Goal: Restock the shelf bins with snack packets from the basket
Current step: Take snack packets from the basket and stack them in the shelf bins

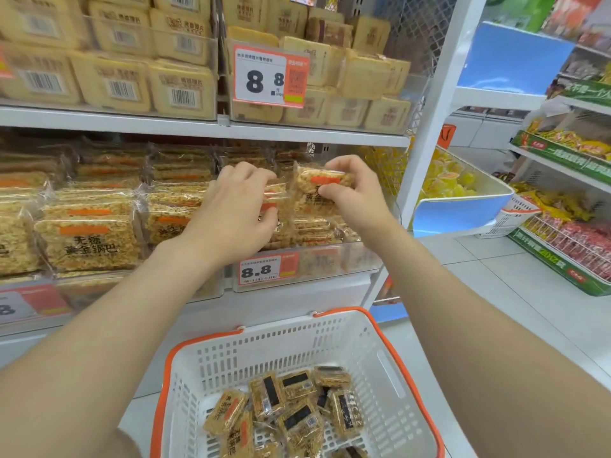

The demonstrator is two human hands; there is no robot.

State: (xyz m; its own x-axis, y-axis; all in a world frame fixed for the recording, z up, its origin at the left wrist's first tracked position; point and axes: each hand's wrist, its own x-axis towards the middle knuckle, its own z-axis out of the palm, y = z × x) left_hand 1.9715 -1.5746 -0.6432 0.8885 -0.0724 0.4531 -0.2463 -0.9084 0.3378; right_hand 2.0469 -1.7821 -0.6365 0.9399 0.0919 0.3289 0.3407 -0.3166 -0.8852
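A white basket with an orange rim (386, 368) stands below me and holds several golden rice-crisp packets (291, 411). Both hands reach into the clear shelf bin (337, 256) on the middle shelf. My right hand (350, 190) pinches one upright packet with an orange label (314, 190) between thumb and fingers. To its left, my left hand (238, 209) has its fingers curled round the packets standing in the same bin (274, 206).
More bins of the same packets (89, 239) run to the left. Pale boxed snacks (132, 77) fill the shelf above. Price tags reading 8.8 (261, 269) hang on the bin fronts. A blue tub of yellow items (463, 190) and further shelves stand at right.
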